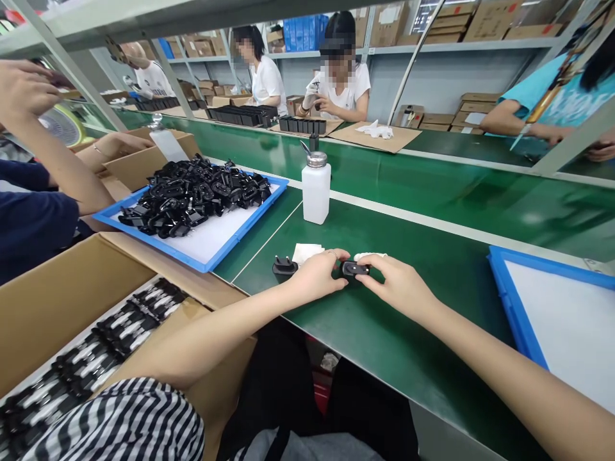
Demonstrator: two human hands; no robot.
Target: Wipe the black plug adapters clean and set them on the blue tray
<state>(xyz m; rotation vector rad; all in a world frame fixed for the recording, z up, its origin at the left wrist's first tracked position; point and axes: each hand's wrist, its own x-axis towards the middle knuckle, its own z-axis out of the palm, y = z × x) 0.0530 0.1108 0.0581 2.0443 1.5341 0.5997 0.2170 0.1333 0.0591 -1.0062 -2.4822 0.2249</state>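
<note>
Between my two hands is a small black plug part [355, 268] with an oval face turned upward. My left hand [318, 275] pinches its left side with thumb and forefinger. At its right end, the fingertips of my right hand [402, 282] are closed on it. A black power adapter [284, 269] with two pins pointing up stands just left of my left hand. Behind that hand lies a folded white cloth or paper [307, 252]. Something white shows partly behind my right fingers; I cannot tell what it is.
A white pump bottle [316, 195] stands beyond my hands. To the left, a blue tray [211, 261] holds a heap of black plug parts, near an open carton [52, 288] of packed black pieces. Another blue tray [516, 307] is at right. Several co-workers sit around the green bench.
</note>
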